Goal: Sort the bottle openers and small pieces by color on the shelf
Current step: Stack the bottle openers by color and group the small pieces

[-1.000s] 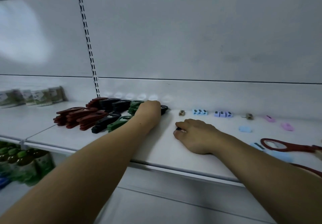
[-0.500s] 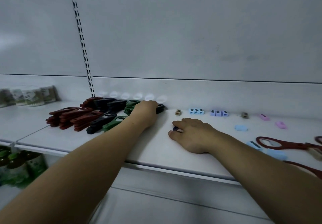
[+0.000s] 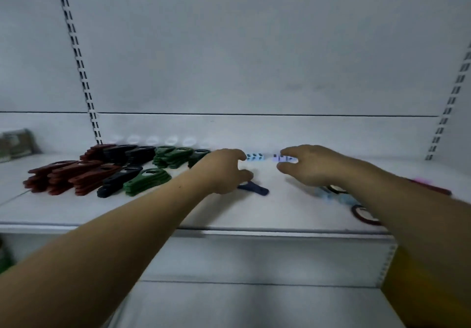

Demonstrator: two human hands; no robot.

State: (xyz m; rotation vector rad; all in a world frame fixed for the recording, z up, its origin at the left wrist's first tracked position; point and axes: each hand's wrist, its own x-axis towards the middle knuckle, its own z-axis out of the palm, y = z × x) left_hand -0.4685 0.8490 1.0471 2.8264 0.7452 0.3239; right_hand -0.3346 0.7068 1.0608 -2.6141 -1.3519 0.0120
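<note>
On the white metal shelf [image 3: 165, 213], the left hand [image 3: 224, 172] hovers with thumb and fingers spread in a wide claw. The ring end of a dark navy plastic bottle opener [image 3: 256, 189] vanishes under the thumb, so I cannot tell whether it is gripped. At its three o'clock the right hand [image 3: 313, 167] has loosely curled fingers apart, holding nothing, with a row of small lilac pieces [image 3: 286, 158] showing in the gap. Small light-blue pieces [image 3: 254, 156] sit between the hands. Stacked red openers [image 3: 71, 174], black openers [image 3: 119, 181] and green openers [image 3: 147, 178] lie at the left hand's nine o'clock.
</note>
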